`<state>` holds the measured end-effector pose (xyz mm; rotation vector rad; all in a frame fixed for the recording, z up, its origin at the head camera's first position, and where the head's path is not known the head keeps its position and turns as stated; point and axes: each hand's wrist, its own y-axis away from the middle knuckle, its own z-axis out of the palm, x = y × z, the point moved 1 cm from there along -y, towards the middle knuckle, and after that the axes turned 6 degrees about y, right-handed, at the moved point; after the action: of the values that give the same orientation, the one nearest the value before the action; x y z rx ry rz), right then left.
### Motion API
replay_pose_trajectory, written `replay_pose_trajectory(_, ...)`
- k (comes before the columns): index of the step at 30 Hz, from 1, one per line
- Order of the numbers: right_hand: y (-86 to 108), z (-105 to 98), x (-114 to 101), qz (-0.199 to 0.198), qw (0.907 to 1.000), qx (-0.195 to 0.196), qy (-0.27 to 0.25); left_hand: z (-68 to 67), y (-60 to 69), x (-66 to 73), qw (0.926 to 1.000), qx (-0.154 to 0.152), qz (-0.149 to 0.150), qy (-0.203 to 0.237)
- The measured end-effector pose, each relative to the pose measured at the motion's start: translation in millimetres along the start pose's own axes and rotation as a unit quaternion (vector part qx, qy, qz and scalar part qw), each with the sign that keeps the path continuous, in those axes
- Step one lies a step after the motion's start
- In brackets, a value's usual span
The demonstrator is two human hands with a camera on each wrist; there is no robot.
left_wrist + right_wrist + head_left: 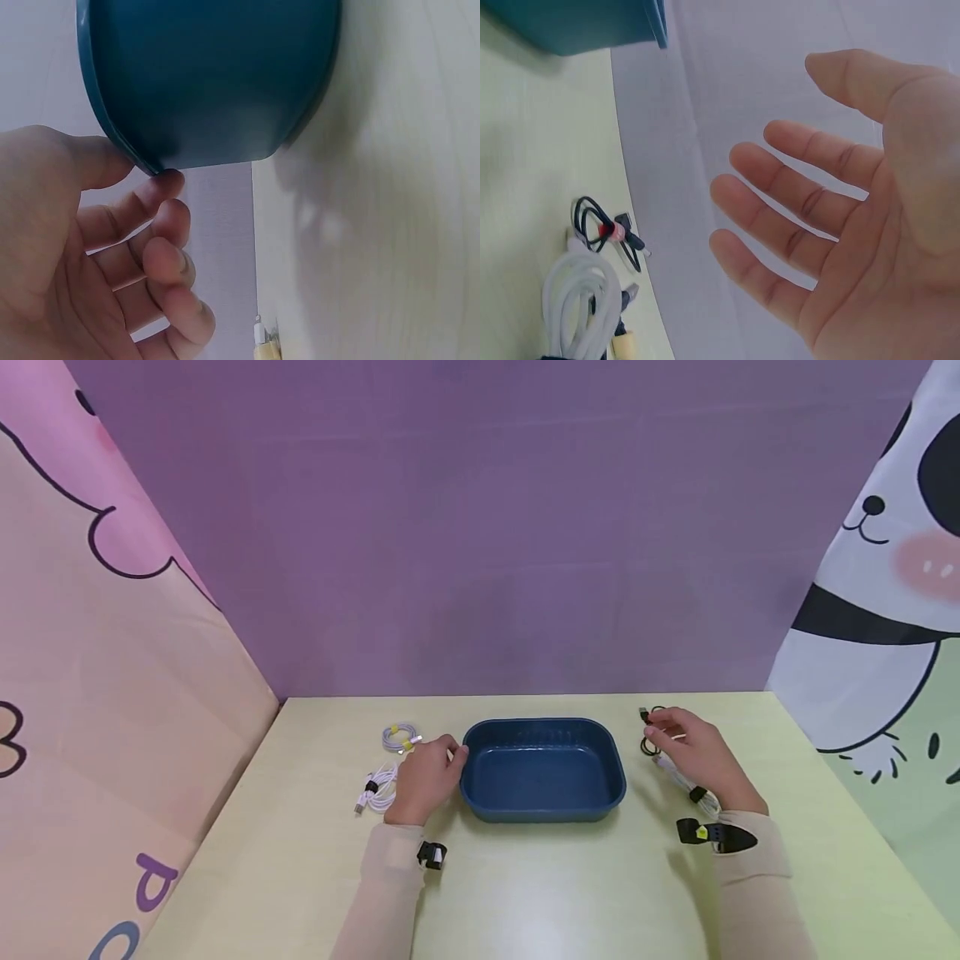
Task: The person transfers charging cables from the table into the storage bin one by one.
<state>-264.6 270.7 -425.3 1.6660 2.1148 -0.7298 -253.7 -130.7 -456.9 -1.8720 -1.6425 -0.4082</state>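
Observation:
A blue rectangular tray (542,811) with raised walls stands in the middle of the table. My left hand (429,777) is at its left wall; in the left wrist view the thumb and index finger pinch the rim of the tray (210,90). My right hand (693,756) hovers over the cables on the right, and the right wrist view shows its fingers (780,232) spread and relaxed with nothing held. Below it lie a coiled white cable (585,300) and a coiled black cable (592,221) with a red tie.
Left of the tray are a coiled pale cable with yellow ties (399,737) and a white cable with a black strap (381,787), partly behind my left hand. A purple cloth (480,543) hangs along the table's back edge. Printed cloths flank both sides.

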Motion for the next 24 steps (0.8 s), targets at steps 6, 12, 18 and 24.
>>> replay_pose_trajectory(6, 2.7, -5, 4, 0.014, 0.9999, 0.001, 0.008, 4.1, -2.0, -4.5, 0.9998, -0.011, -0.016, -0.004)
replay_pose_trajectory(12, 5.9, -9, 10, 0.029, 0.9994, 0.002, 0.021, 6.6, -2.0, -4.4, 0.9996, -0.022, -0.017, 0.005)
replay_pose_trajectory(18, 6.7, -10, 26, 0.051, 0.9985, 0.001, 0.019, 4.8, -0.9, -2.7, 0.9997, -0.019, -0.015, 0.011)
replay_pose_trajectory(24, 6.6, -9, 40, 0.076, 0.9969, -0.012, 0.015, 6.0, -0.7, -5.4, 0.9995, -0.022, -0.017, 0.014)
